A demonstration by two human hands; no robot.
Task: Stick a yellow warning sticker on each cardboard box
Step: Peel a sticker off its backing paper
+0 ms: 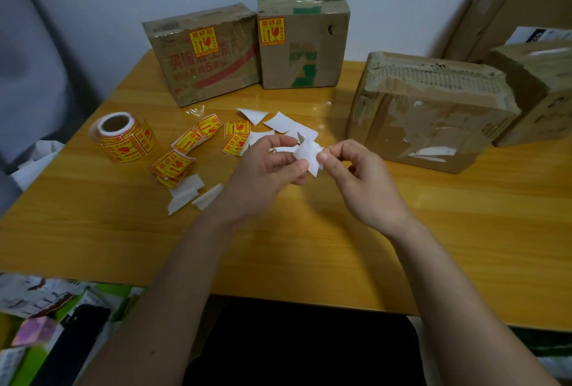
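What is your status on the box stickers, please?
Both hands, left and right, pinch a white-backed sticker. Two boxes stickered; nearest box bare. Nothing in the way.

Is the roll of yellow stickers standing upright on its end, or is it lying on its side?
Upright on its end. The sticker roll rests on the table with its open cardboard core facing up.

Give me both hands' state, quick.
Left hand: pinching the white paper piece.
Right hand: pinching the same piece.
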